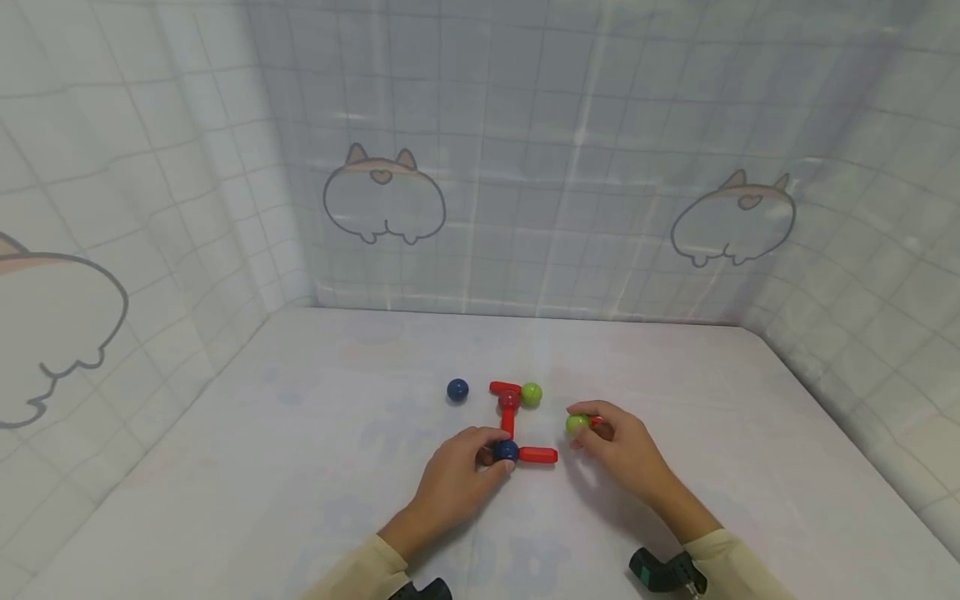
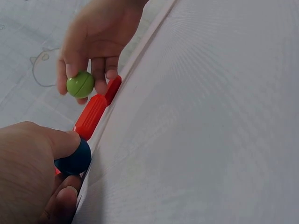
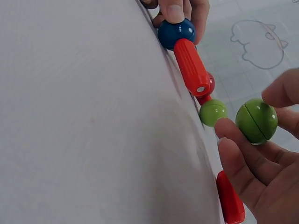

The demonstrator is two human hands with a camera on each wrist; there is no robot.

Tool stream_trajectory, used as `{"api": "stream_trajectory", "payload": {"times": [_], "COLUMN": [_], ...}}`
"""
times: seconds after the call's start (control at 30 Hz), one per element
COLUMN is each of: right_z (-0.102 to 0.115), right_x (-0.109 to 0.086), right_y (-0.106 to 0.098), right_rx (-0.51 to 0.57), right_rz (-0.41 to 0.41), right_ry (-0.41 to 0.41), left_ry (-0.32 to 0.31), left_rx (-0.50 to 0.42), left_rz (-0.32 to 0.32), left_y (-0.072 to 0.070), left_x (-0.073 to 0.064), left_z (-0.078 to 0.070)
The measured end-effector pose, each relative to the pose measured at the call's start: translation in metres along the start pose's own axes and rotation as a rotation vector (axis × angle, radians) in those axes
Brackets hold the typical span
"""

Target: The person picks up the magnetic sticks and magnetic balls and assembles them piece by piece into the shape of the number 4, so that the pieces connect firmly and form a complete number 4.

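My left hand pinches a dark blue ball between thumb and fingers, low at the table. From that ball a red rod sticks out to the right. Another red rod runs away from it to a red ball. My right hand holds a glossy green ball with a seam around it, apart from the joined pieces. Under the right hand lies a separate red rod, mostly covered by the hand in the head view.
Beside the red ball sit a second green ball and a short red rod. A loose blue ball lies farther left on the white tabletop. Tile-patterned sheeting stands behind and at both sides.
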State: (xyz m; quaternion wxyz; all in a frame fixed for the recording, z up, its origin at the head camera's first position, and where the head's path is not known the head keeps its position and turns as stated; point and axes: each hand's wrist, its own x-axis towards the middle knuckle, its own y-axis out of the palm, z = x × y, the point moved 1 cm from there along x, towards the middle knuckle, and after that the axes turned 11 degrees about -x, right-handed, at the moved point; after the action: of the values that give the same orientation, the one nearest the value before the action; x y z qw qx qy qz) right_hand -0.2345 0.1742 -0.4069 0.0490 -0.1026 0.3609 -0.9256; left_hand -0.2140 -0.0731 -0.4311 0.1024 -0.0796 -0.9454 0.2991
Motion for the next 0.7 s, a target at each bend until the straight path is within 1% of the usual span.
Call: {"api": "stream_trajectory", "payload": {"times": [0.2, 0.5, 0.6, 0.7], "right_z": [-0.0007, -0.0029, -0.0037, -0.0032], "right_x": [0.0002, 0.0007, 0.0010, 0.0007], "right_y": [0.0009, 0.0024, 0.0030, 0.0029], "right_rx": [-0.050, -0.068, -0.081, -0.087], "right_rz": [-0.017, -0.027, -0.024, -0.013], "right_ry": [0.004, -0.053, -0.047, -0.018], "left_ry": [-0.005, 0.008, 0.007, 0.006], "left_rx": [0.007, 0.017, 0.019, 0.022], "left_rz": [-0.002, -0.001, 0.001, -0.001], "left_y": [0.0009, -0.0009, -0.0013, -0.0010], "left_x": [0.0008, 0.0014, 0.0014, 0.0020], "left_z": [-0.0003, -0.0031, -0.0033, -0.0025]}}
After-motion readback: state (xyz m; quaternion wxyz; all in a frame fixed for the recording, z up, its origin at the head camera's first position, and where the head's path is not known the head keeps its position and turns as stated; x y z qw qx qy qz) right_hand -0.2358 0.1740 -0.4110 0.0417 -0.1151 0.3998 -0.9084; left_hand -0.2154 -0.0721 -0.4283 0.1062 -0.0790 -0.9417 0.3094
